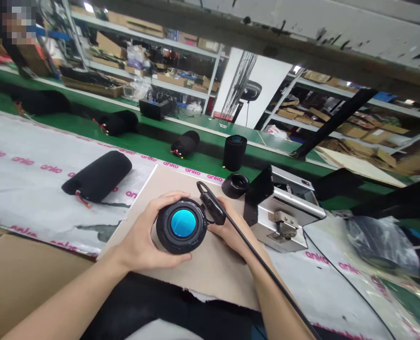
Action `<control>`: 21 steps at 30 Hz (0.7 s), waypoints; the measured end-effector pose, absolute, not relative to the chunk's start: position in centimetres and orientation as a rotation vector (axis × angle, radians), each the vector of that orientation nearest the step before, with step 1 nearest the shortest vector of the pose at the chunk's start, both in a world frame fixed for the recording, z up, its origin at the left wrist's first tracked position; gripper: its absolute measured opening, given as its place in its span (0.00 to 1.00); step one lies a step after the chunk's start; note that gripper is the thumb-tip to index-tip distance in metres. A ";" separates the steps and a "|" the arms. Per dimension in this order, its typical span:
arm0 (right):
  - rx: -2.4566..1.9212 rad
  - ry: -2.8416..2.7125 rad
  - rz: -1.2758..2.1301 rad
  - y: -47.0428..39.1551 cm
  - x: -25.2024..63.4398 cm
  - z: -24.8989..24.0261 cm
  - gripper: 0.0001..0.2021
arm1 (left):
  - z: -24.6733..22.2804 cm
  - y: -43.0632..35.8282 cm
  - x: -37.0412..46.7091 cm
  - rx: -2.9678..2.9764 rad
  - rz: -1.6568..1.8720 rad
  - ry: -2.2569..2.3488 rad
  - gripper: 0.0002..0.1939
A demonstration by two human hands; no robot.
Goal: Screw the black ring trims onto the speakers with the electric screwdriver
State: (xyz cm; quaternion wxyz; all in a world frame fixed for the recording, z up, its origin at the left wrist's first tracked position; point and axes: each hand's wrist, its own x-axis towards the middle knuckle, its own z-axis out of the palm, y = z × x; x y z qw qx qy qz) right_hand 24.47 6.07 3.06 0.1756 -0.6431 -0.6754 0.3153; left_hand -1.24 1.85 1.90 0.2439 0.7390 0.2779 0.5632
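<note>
cylinder: black, blue disc | cardboard: tan | sheet: white, repeating pink lettering | bench: green | machine: silver

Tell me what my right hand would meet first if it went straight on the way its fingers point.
Probably the blue-faced black cylinder in your left hand; it sits just left of your right hand, though the depth between them is unclear.
</note>
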 end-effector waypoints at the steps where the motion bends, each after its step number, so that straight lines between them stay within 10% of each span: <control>1: -1.835 -1.918 0.898 6.0 24.4 3.1 0.37 | 1.8 2.0 -1.2 1.989 1.552 0.739 0.53; 21: -1.946 -1.986 0.747 5.8 23.8 3.1 0.39 | 2.7 0.6 -3.5 1.707 1.194 0.981 0.63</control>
